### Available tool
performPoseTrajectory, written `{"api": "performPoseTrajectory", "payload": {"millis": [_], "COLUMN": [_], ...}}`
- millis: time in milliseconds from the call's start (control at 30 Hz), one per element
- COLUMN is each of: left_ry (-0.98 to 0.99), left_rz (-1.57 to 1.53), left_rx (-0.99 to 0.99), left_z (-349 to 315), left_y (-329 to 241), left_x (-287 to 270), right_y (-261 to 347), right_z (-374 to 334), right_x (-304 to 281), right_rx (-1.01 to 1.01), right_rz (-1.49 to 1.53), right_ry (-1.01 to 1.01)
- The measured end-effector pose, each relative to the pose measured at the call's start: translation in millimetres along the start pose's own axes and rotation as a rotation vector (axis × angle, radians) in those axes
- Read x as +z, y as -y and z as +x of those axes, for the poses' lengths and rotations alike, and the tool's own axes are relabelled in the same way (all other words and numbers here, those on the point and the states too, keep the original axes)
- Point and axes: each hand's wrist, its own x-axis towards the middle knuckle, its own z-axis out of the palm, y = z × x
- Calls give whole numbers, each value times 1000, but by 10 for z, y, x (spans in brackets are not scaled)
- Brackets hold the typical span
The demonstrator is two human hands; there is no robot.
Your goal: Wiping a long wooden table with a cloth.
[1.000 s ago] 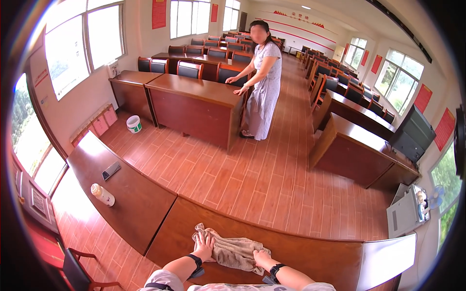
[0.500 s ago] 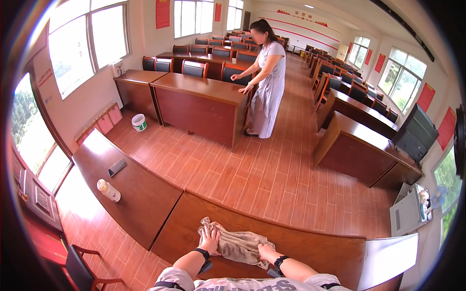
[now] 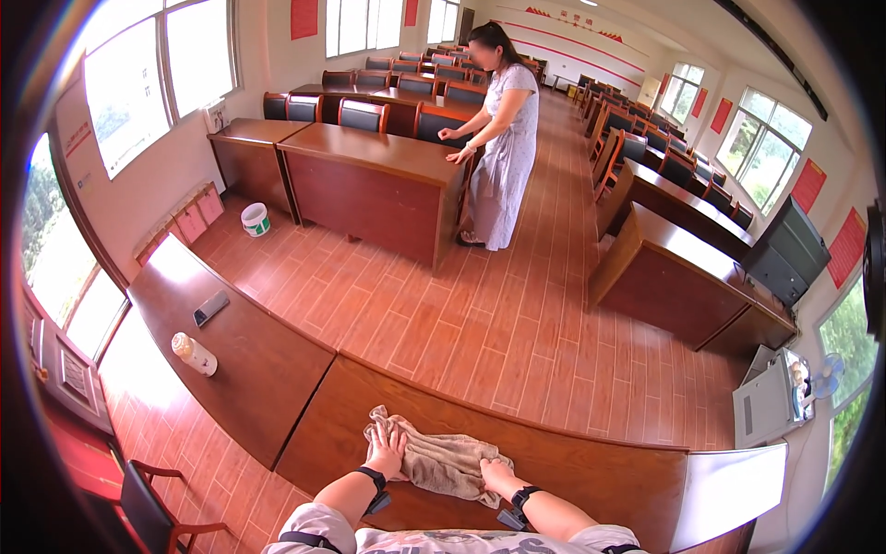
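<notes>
A crumpled beige-brown towel (image 3: pixel 445 462) lies on the brown wooden table (image 3: pixel 563 457) right in front of me. My left hand (image 3: pixel 387 451) rests flat on the towel's left end, fingers spread. At its right end, my right hand (image 3: pixel 496 475) has its fingers closed round the towel's edge. Both wrists wear dark bands.
On the adjoining table (image 3: pixel 263 397) to the left stand a pale bottle (image 3: pixel 194 355) and a dark phone-like slab (image 3: pixel 211 308). A black chair (image 3: pixel 152 503) is at lower left. Beyond, a person (image 3: pixel 506 129) leans over a desk (image 3: pixel 369 198); a white bucket (image 3: pixel 256 220) sits on the floor.
The whole view has shifted slightly, so the scene sits a little further left and up. My hands and the towel keep nearly the same place on the table.
</notes>
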Motion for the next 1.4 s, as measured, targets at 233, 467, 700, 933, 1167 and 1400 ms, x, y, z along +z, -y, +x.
{"api": "performPoseTrajectory", "payload": {"millis": [233, 467, 700, 933, 1167, 1400], "left_ry": [-13, 18, 32, 12, 15, 11], "left_rz": [43, 6, -13, -42, -18, -35], "left_rx": [-3, 1, -3, -9, -15, -14], "left_z": [-8, -13, -6, -25, -44, -78], "left_y": [-6, -5, -21, -24, -36, -43], "left_x": [-2, 4, 10, 82, 123, 163], "right_y": [-36, -34, -39, 84, 119, 67], "right_z": [39, 25, 21, -109, -132, -79], "right_x": [64, 60, 99, -62, -39, 139], "right_rx": [7, -12, 13, 10, 21, 24], "right_rz": [3, -25, -32, 6, -6, 20], "right_ry": [-34, -1, 2, -17, 5, -5]}}
